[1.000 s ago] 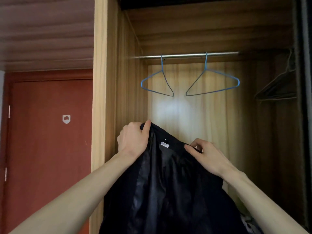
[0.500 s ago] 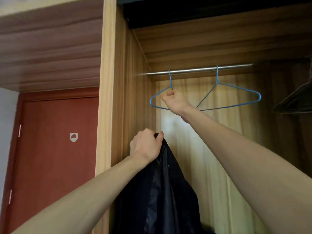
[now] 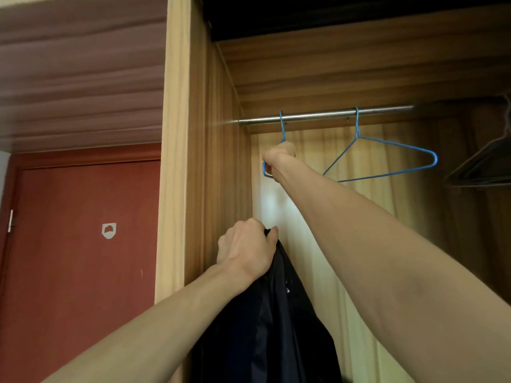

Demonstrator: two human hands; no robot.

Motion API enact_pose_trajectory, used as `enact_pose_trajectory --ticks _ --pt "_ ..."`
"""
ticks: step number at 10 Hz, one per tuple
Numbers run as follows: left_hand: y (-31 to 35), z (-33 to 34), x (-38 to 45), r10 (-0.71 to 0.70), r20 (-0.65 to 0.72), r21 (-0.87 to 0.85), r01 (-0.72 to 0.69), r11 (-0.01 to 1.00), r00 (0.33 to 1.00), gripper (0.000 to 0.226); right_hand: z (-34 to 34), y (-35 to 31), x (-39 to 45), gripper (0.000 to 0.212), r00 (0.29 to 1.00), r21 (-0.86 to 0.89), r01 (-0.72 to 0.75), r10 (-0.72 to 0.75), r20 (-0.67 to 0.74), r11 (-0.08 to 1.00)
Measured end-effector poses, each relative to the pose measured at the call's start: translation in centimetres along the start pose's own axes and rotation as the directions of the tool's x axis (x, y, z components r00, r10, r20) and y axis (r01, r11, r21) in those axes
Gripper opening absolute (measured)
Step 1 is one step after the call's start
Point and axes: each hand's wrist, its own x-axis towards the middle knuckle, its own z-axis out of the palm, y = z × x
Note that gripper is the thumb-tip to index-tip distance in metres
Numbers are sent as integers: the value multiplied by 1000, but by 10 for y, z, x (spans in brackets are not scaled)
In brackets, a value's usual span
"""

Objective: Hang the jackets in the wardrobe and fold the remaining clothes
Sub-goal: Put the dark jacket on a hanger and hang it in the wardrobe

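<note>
two bare hands are raised in the head view, in front of an open wooden wardrobe (image 3: 213, 161) with light grain side panels. the left hand (image 3: 246, 248) has its fingers curled tight round the top edge of a dark navy jacket with a shiny lining (image 3: 265, 327), thumb pressed against the cloth; the jacket hangs straight down from that grip, just inside the wardrobe's left wall, and runs out of the bottom of the frame. the right hand (image 3: 279, 158) is stretched up and closed round the neck of a thin blue wire hanger (image 3: 282, 125), whose hook sits over the round silver metal rail (image 3: 318, 117); only the hook, the stem and a small loop of wire at the left of the fist show, the rest is hidden behind the hand. a second blue wire hanger (image 3: 387, 158) hangs free on the same rail to the right, apart from the hand. dark hangers (image 3: 484, 167) sit in shadow at the far right. pale yellow pleated cloth (image 3: 359, 217) lines the back. left of the wardrobe is a red-brown door (image 3: 77, 258) bearing a small white shield-shaped badge (image 3: 109, 230).
</note>
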Motion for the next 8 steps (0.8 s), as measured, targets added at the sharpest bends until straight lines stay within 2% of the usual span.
enact_pose_trajectory --ticks 1,2,3,4,6,7,8 --pt "0 1 -2 -13 15 11 13 1000 1000 53 -15 10 39 26 996 -4 -57 56 -72 998" --pt "1 1 -2 -22 17 6 22 1000 1000 52 -32 15 39 22 979 15 -43 45 -199 999" --pt "-1 -1 -1 -20 31 -15 21 1000 999 53 -56 16 35 23 985 -117 56 -74 -155 992" --pt "-2 -1 -2 -12 28 -28 12 1000 1000 55 -70 11 34 22 975 -93 151 -164 -149 984" --pt "-3 3 -9 -21 21 -28 22 999 1000 55 -78 44 -4 28 965 -67 192 -201 -168 979" --pt "-6 6 -12 -43 31 -34 44 998 999 54 -81 79 -41 22 946 -37 192 -195 -260 981" --pt "-5 7 -17 -56 41 -40 57 998 998 53 -85 107 -65 18 950 1 166 -159 -269 986"
